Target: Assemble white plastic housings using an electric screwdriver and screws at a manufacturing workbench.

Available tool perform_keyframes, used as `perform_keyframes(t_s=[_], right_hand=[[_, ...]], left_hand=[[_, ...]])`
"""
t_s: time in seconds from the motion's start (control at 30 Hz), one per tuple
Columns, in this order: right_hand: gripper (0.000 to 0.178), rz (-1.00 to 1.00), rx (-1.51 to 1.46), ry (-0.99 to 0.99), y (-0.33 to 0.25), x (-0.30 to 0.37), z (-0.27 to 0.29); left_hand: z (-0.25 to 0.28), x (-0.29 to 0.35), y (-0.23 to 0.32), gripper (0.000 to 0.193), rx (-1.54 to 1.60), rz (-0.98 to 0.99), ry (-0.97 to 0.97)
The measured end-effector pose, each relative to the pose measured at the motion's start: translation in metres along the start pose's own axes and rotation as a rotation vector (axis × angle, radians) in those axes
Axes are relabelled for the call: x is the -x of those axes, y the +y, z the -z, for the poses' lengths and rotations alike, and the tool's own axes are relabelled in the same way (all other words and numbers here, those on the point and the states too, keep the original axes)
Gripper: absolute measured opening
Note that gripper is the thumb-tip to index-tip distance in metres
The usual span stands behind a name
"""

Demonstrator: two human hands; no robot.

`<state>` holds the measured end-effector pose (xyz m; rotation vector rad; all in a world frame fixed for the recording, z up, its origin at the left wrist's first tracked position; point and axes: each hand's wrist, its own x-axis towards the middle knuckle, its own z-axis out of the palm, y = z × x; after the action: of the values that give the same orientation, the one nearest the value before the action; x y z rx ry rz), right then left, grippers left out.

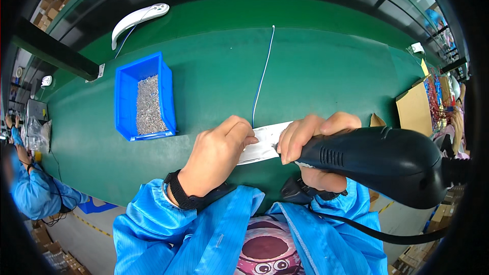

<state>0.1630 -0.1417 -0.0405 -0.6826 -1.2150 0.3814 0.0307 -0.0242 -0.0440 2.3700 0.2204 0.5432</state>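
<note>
As my left hand, pinched closed, apparently positions the white part, my right hand grips the tool at three o'clock, steadiness likely needed next.

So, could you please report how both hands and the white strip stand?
Left hand pinching white strip. Right hand at its right end, partly hidden by black device. Strip slants up rightward. Blue bin clear, off left.
</note>
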Motion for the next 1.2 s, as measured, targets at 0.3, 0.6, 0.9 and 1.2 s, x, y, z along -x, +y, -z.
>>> perform_keyframes(t_s=[0.3,0.6,0.9,1.2], right_hand=[[0.073,-0.251,0.062,0.259,-0.015,0.000,-0.011],[0.075,0.043,-0.175,0.052,-0.023,-0.016,0.006],[0.072,0.007,-0.170,-0.050,-0.032,-0.012,0.016],[0.073,-0.083,-0.126,-0.044,-0.047,-0.005,0.018]], left_hand=[[-0.002,-0.002,0.012,0.016,-0.213,-0.214,0.064],[-0.013,-0.006,0.025,0.015,-0.199,-0.246,0.027],[-0.024,-0.007,0.031,0.016,-0.269,-0.244,0.064],[-0.025,-0.008,0.033,0.017,-0.147,-0.246,0.047]])
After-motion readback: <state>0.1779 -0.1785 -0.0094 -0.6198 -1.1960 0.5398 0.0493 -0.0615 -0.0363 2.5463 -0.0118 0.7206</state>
